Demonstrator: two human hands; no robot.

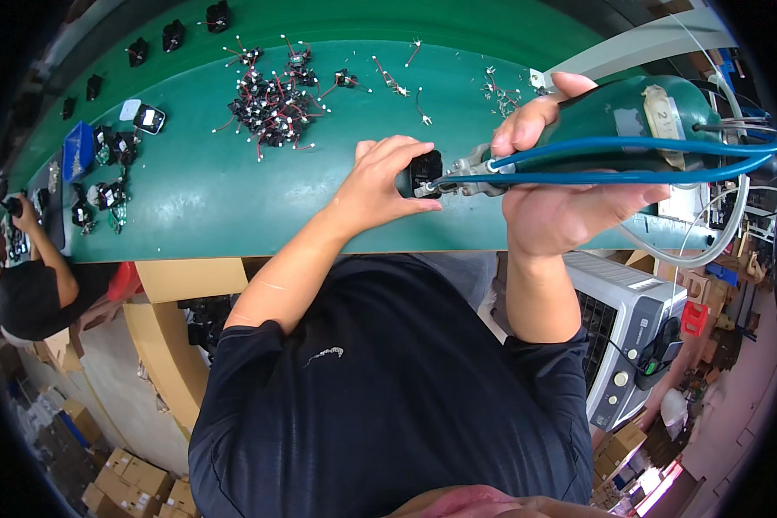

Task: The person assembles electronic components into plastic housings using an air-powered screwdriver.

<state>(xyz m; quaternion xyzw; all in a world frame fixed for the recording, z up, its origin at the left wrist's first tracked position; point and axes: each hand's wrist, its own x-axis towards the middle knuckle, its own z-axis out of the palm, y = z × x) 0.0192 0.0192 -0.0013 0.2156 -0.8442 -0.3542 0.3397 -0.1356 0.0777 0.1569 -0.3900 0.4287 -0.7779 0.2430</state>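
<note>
Between the fingers and thumb of my left hand sits a small black plastic housing, pressed against the table. My right hand is wrapped around a large green bottle-shaped tool that lies nearly level above the table. Two blue hoses run along it to the right. The tool's metal head reaches the right side of the housing; whether its tip touches the part inside is too small to tell.
On the green table lie a heap of black wired parts and loose wire pieces. At left are a blue bin and several black parts. Another person works at far left. A grey air cooler stands at right.
</note>
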